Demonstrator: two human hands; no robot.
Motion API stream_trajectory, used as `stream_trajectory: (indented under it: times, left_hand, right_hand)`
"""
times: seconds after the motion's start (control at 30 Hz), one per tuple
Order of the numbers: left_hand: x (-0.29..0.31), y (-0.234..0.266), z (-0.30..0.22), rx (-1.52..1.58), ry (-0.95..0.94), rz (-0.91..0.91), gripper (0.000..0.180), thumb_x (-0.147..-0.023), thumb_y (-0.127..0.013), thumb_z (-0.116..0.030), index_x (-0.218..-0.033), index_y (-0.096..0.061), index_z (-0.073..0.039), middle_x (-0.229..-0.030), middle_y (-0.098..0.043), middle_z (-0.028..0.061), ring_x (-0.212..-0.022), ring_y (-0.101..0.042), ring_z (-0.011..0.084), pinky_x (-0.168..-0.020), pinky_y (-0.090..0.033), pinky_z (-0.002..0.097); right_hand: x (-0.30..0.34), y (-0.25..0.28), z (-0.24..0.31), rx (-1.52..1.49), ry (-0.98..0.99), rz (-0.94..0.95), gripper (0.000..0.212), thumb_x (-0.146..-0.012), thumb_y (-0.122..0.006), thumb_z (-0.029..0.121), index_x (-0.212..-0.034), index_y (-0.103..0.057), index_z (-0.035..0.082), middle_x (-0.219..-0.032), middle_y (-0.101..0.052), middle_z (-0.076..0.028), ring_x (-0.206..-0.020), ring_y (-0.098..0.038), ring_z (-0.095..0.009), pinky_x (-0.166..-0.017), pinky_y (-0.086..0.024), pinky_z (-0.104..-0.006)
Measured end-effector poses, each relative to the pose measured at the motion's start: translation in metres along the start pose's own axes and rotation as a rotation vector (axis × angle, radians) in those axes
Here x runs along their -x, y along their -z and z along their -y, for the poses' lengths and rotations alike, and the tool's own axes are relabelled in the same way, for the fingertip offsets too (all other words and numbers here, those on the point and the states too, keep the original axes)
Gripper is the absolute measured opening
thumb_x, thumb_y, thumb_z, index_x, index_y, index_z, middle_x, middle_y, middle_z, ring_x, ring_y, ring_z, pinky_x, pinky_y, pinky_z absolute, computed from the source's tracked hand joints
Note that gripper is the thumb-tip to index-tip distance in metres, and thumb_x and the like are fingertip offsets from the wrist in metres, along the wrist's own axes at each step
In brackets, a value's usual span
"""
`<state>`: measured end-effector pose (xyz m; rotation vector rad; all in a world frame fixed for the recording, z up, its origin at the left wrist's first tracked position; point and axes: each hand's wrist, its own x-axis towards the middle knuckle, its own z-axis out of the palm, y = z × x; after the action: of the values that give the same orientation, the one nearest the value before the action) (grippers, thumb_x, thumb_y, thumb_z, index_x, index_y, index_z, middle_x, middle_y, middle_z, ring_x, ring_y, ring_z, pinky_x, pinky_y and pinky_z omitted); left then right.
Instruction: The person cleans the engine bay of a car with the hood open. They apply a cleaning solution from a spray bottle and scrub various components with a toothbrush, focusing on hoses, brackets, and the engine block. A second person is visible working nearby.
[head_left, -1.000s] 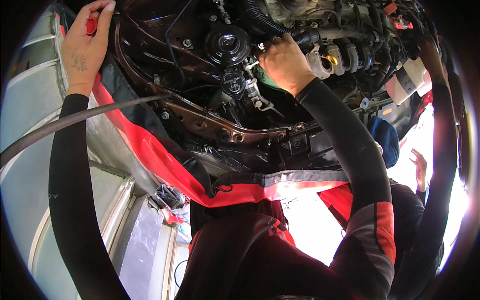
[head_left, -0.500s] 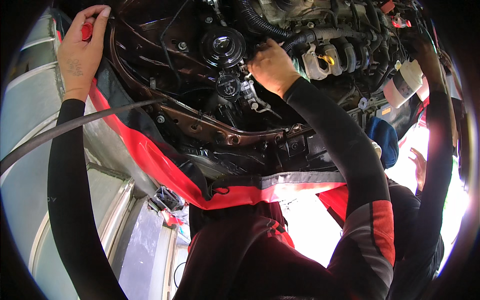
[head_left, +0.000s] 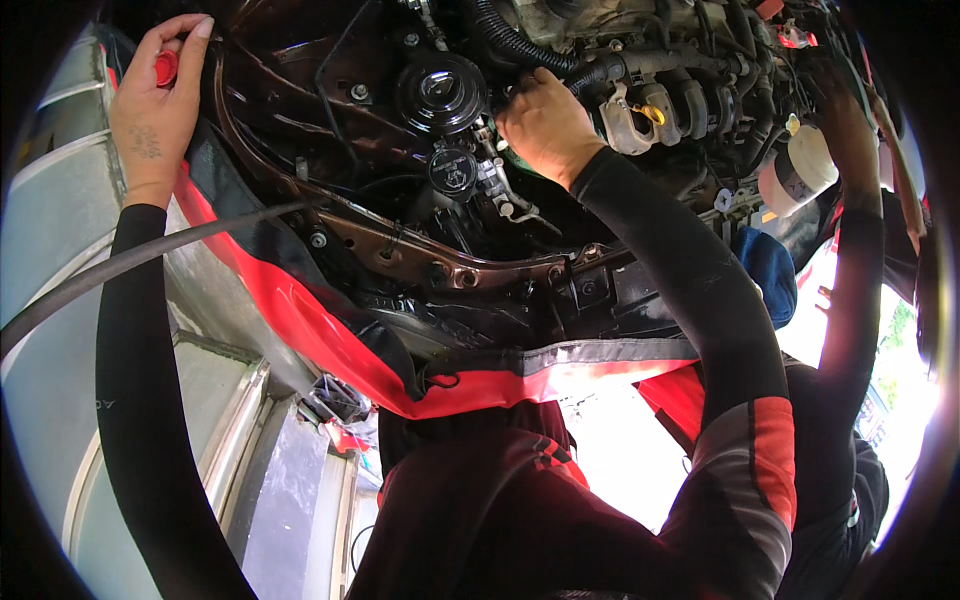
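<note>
At the far left, my left hand point(head_left: 155, 115) is closed, with a small round red cap point(head_left: 166, 69) tucked among its curled fingers. Its thumb and forefinger meet near the edge of the engine bay. My right hand point(head_left: 545, 125) reaches into the bay, fingers bent and closed beside a black corrugated hose point(head_left: 505, 38). What those fingertips grip, if anything, is hidden by the hand. Left of it are a round black domed cover point(head_left: 441, 92) and a smaller black cap point(head_left: 453, 172) with metal fittings point(head_left: 497, 187).
A red and black cover point(head_left: 330, 340) drapes over the front edge. A prop rod point(head_left: 150, 250) crosses at left. On the right, a co-worker's arm point(head_left: 855, 250) reaches in near a white reservoir point(head_left: 805, 165). The engine point(head_left: 660, 90) with a yellow ring point(head_left: 652, 113) lies at upper right.
My right hand has shifted slightly within the same spot. My left hand keeps the red cap. The co-worker's arm has moved a little to the left, and their lower hand has mostly dropped from sight.
</note>
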<state>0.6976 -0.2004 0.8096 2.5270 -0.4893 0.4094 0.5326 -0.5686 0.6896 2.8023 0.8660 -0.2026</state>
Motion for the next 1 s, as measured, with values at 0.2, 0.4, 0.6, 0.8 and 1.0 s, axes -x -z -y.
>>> stream_trajectory:
  times: [0.2,0.4,0.6,0.8,1.0]
  left_hand:
    - [0.0,0.0,-0.002,0.003,0.039,0.018,0.029,-0.104,-0.075,-0.039,-0.122,-0.079,-0.017,-0.097,-0.076,-0.0011,-0.091,-0.068,0.0077,-0.089,-0.053,0.0248]
    - [0.001,0.0,-0.002,-0.006,-0.022,-0.016,0.029,-0.104,-0.075,-0.038,-0.123,-0.079,-0.017,-0.095,-0.075,-0.001,-0.09,-0.068,0.0079,-0.089,-0.053,0.0245]
    - [0.0,0.0,-0.003,-0.011,-0.034,-0.031,0.027,-0.104,-0.076,-0.038,-0.123,-0.079,-0.018,-0.096,-0.075,-0.0002,-0.09,-0.068,0.0083,-0.089,-0.053,0.0245]
    - [0.001,0.001,-0.004,-0.021,-0.008,-0.009,0.027,-0.103,-0.076,-0.037,-0.122,-0.079,-0.018,-0.098,-0.077,-0.0004,-0.092,-0.069,0.0081,-0.088,-0.054,0.0248]
    - [0.0,0.0,-0.002,0.019,-0.008,-0.016,0.027,-0.104,-0.075,-0.037,-0.122,-0.079,-0.018,-0.1,-0.077,-0.0011,-0.094,-0.07,0.0079,-0.089,-0.054,0.0246]
  right_hand:
    - [0.002,0.006,0.003,0.015,0.078,0.085,0.021,-0.098,-0.06,0.027,-0.09,-0.079,0.021,-0.085,-0.076,0.0,-0.098,-0.073,-0.023,-0.1,-0.047,-0.0428]
    - [0.001,0.003,-0.003,0.018,-0.018,-0.125,0.023,-0.096,-0.063,0.028,-0.082,-0.077,0.016,-0.087,-0.075,-0.004,-0.098,-0.071,-0.024,-0.098,-0.049,-0.0403]
    - [0.006,-0.006,-0.001,-0.049,0.032,-0.067,0.022,-0.093,-0.064,0.027,-0.084,-0.079,0.014,-0.095,-0.077,-0.007,-0.102,-0.071,-0.025,-0.096,-0.05,-0.0405]
    - [0.01,-0.008,-0.004,0.047,0.078,-0.237,0.02,-0.093,-0.064,0.028,-0.083,-0.076,0.016,-0.095,-0.076,-0.005,-0.102,-0.07,-0.024,-0.095,-0.05,-0.0391]
    - [0.013,-0.012,0.004,-0.037,0.012,-0.305,0.022,-0.094,-0.064,0.025,-0.084,-0.077,0.011,-0.095,-0.075,-0.007,-0.101,-0.069,-0.024,-0.096,-0.05,-0.0414]
